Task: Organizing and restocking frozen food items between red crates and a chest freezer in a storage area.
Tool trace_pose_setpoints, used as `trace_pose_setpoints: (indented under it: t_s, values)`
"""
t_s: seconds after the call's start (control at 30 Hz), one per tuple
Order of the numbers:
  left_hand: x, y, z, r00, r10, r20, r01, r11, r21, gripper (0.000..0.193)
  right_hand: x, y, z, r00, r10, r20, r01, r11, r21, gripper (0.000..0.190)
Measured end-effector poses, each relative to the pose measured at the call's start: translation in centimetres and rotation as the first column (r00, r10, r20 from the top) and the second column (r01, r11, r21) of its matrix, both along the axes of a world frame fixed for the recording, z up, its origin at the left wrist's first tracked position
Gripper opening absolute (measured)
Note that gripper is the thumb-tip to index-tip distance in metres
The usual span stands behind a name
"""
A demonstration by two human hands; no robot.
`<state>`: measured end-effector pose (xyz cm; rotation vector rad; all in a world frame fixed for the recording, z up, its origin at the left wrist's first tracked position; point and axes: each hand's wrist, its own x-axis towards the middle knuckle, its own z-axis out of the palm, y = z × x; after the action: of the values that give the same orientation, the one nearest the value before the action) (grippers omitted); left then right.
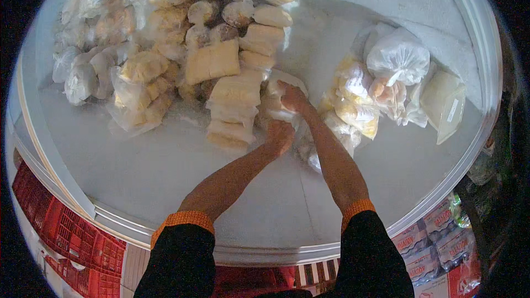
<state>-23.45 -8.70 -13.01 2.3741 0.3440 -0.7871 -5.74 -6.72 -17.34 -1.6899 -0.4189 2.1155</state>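
Note:
Both my arms reach down into a white chest freezer [198, 215]. My right hand [295, 98] lies over a stack of pale packages [285, 79], its fingers curled onto the upper part. Just below it, my left hand [281, 135] grips the near end of the same stack, with its fingertips partly hidden. Close by on the left stands another column of pale, flat packages [234, 107] in clear plastic. Above that column is a beige block-shaped package [213, 62]. To the right of my right hand lie yellowish plastic bags [356, 107].
Several rows of bagged food [165, 20] fill the back left. A knotted white bag [397, 56] and a pale rectangular tub [445, 103] sit at the right. Outside the rim are red plastic crates [70, 231] and shrink-wrapped bottle packs [434, 240].

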Motion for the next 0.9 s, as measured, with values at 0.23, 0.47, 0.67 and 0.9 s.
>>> trace_pose_setpoints:
  t_s: [0.23,0.47,0.67,0.9]
  values:
    - [-1.2,1.4,0.6,0.996,0.06,-0.064,-0.054,0.995,0.087,0.016,-4.5,-2.2,1.6,0.863,0.193,0.466,-0.242,0.969,0.046,0.093]
    - [-0.6,6.3,8.8,0.972,-0.151,-0.18,0.13,0.984,-0.126,0.018,-4.0,-2.3,4.9,0.755,0.27,0.597,-0.373,0.926,0.053,0.067]
    - [0.1,9.5,15.4,0.933,-0.323,-0.162,0.291,0.938,-0.19,0.027,-4.8,-2.6,9.9,0.697,0.36,0.621,-0.512,0.855,0.079,0.052]
    - [-1.9,18.5,36.1,0.934,0.323,0.155,-0.195,0.821,-0.537,0.034,-2.7,-4.8,34.1,0.814,0.099,0.573,-0.334,0.886,0.32,0.048]
